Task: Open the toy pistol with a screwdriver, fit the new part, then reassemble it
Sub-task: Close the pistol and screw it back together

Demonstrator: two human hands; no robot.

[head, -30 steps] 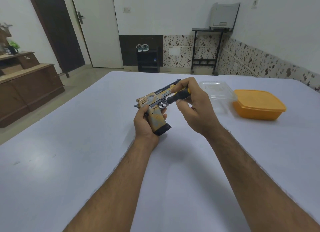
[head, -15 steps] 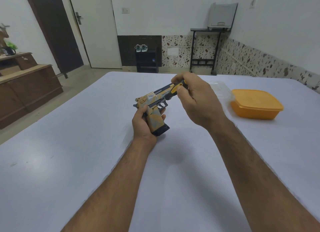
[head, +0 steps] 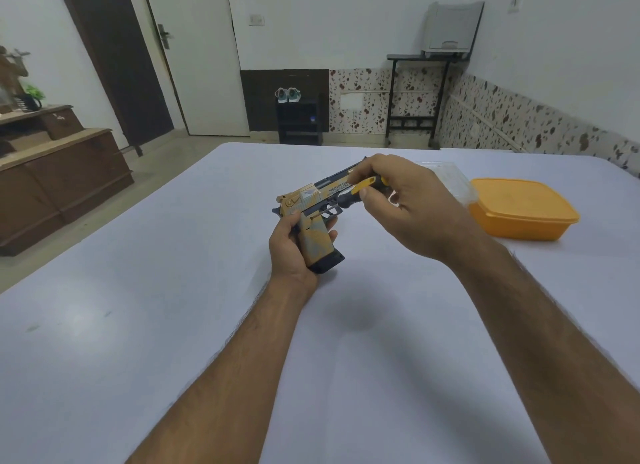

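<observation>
Left hand [head: 294, 245] wraps the toy pistol [head: 317, 214] grip above the worktop [head: 173, 325], right hand [head: 408, 204] pinches screwdriver [head: 356, 191], tip at the frame

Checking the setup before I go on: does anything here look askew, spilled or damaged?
Nothing stands out. The left hand grips the toy pistol, the right hand holds the screwdriver, and the orange container sits closed.
</observation>
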